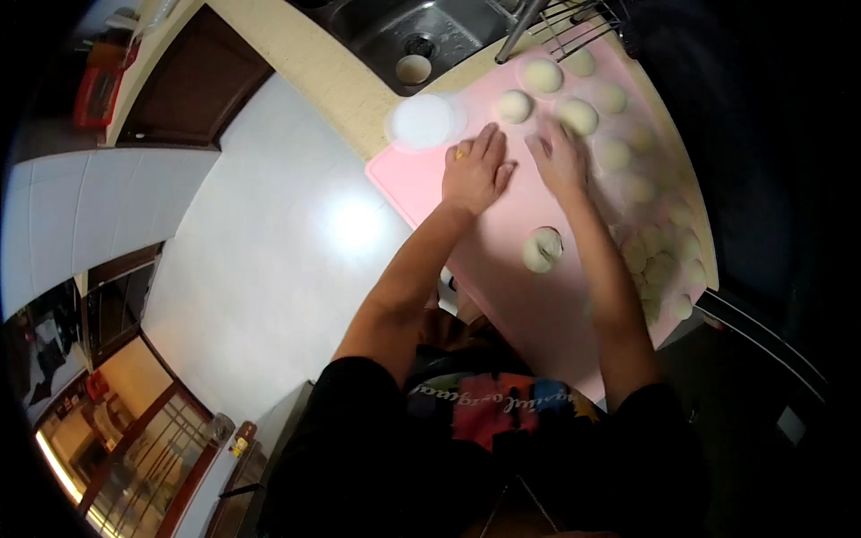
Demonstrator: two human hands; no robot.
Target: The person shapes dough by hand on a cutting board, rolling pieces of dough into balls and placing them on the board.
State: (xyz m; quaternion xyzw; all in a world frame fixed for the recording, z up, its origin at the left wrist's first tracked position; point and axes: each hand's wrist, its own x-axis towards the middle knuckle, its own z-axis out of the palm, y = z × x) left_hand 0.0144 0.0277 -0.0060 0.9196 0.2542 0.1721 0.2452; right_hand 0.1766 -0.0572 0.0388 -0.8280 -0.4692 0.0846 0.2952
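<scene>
My left hand [475, 172] rests on the pink mat [502, 296], fingers spread, a yellow ring on one finger, just right of a round white container [423, 121]. My right hand [558, 160] is slightly blurred beside a dough ball [577, 117], its thumb apart from the fingers; it shows nothing held. Another dough ball [515, 107] lies between and beyond my hands, with a larger one [543, 75] past it. Nearer me, a dough piece with a creased opening [543, 250] sits on the mat left of my right forearm.
Several dough balls [614, 153] line the mat's right side, with a cluster of pieces [659, 267] near its lower right edge. Beyond the mat are a metal sink [368, 36] holding a small bowl [413, 70] and a wire rack [574, 31].
</scene>
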